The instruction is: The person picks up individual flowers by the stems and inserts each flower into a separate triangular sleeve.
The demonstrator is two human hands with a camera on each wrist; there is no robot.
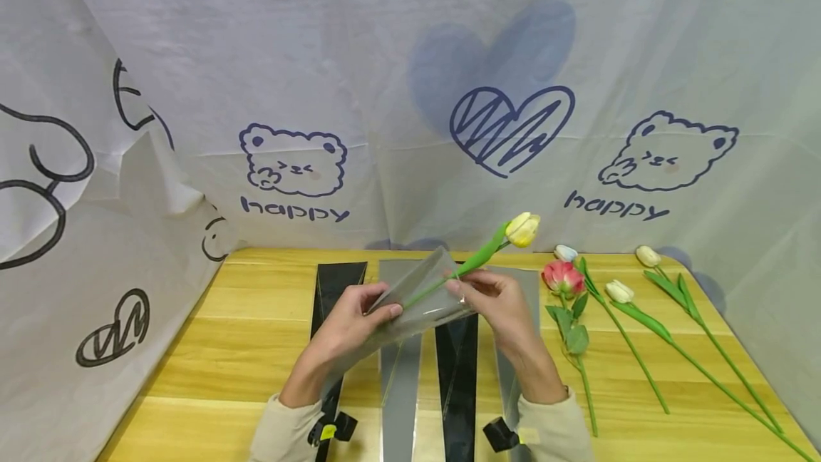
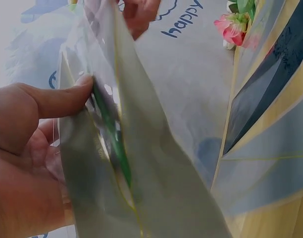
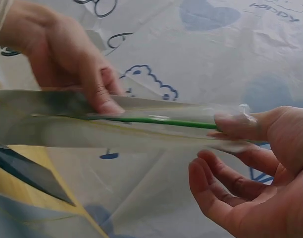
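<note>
- Although it is held up above the wooden tabletop (image 1: 212, 348), the yellow tulip (image 1: 481, 257) shows its bloom (image 1: 522, 229) over the middle of the far edge in the head view.
- Its long axis slants there from lower left to upper right; the bloom lies beyond the fingertips of the right hand (image 1: 503, 305), making that hand the nearer to it, while the left hand (image 1: 353, 319) is nearer the lower stem (image 3: 161, 121).
- Along the stem runs a translucent flower sleeve (image 1: 417, 316); whether the stem sits wholly inside, I cannot tell.
- The left hand pinches the sleeve, thumb on the front face over the stem's line and fingers behind.
- The right hand pinches the sleeve's upper end beside the stem, its other fingers loosely bent.
- Below, flat on the tabletop and running toward the near edge, are an outer black sleeve (image 1: 336, 287), a left grey sleeve (image 1: 399, 405), an inner black sleeve (image 1: 457, 391) and a right grey sleeve (image 1: 529, 291).
- Toward the right edge lie a pink rose (image 1: 563, 278), a pale blue tulip (image 1: 566, 253), a white tulip (image 1: 620, 291) and a cream tulip (image 1: 648, 256), blooms toward the far edge.
- Behind the far edge hangs a printed cloth (image 1: 398, 91) with bears and hearts.
</note>
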